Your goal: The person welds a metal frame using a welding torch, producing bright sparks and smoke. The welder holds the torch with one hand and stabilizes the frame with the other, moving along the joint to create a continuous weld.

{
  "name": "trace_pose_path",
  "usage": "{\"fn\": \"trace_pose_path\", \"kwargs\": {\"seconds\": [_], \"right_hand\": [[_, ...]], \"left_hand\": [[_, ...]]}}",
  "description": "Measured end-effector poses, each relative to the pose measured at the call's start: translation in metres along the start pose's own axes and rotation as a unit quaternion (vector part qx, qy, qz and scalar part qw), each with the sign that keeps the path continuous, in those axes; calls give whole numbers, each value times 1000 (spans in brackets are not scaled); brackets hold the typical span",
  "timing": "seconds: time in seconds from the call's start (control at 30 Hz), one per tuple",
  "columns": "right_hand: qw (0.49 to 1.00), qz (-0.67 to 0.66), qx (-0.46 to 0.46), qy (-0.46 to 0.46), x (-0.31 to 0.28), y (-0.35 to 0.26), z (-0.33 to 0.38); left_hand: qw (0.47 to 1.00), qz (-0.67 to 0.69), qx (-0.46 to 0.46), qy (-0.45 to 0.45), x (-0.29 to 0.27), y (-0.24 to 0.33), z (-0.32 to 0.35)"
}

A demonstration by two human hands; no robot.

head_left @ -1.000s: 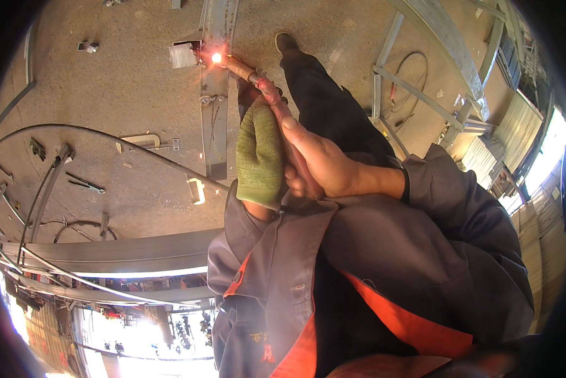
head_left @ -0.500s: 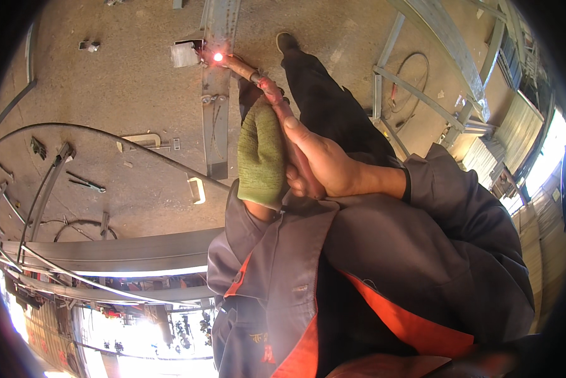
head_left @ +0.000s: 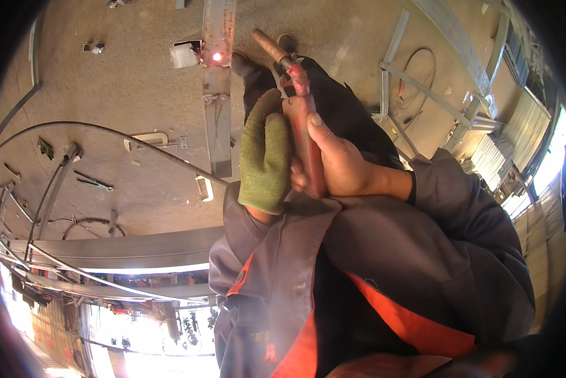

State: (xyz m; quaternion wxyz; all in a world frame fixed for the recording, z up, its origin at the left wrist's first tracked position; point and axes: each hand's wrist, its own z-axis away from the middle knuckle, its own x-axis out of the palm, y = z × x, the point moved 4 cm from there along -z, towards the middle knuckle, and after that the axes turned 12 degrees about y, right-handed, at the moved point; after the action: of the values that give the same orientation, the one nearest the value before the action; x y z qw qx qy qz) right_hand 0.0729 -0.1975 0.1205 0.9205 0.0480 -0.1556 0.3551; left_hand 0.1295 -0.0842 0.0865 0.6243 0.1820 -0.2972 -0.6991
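Observation:
My bare right hand [head_left: 346, 167] is closed round the red handle of a welding torch [head_left: 306, 135], thumb along its side. The torch's copper-coloured nozzle points up and left, clear of the metal. Against the handle's left side rests my left hand [head_left: 264, 157] in a green knitted glove, fingers stretched out and not wrapped round it. Left of the nozzle, a red-hot weld spot [head_left: 217, 57] glows on a long steel beam [head_left: 217, 135]. A short piece of square metal tube [head_left: 185, 55] adjoins the beam beside that spot.
A dark cable [head_left: 113, 131] arcs across the floor on the left. C-clamps [head_left: 145, 140] and a pair of locking pliers [head_left: 94, 183] lie nearby. Steel framing [head_left: 425, 91] stands at right, with a coiled cable beside it. My legs [head_left: 333, 94] are just beyond the torch.
The torch nozzle has swung right, away from the glowing spot, with my right hand. The glow has shrunk and reddened. My gloved fingers have straightened and parted a little.

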Motion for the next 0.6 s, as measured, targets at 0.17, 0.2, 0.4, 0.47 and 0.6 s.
{"fn": "trace_pose_path", "kwargs": {"seconds": [0.17, 0.2, 0.4, 0.47, 0.6], "right_hand": [[998, 25, -34, -44, -7, -6, 3], [998, 37, -26, -36, -9, -6, 1], [997, 68, -15, -32, -17, -2, -9], [998, 62, -15, -29, -19, -1, -13], [996, 75, -29, -30, -19, -2, -16]], "left_hand": [[1000, -5, 23, 10, 5, 0, 5], [999, 7, 32, 3, 7, 0, 3], [998, -58, 34, 16, 13, -14, 1], [992, -116, 45, 19, 11, -18, 4], [957, -245, 151, 23, 7, -18, 8]]}}
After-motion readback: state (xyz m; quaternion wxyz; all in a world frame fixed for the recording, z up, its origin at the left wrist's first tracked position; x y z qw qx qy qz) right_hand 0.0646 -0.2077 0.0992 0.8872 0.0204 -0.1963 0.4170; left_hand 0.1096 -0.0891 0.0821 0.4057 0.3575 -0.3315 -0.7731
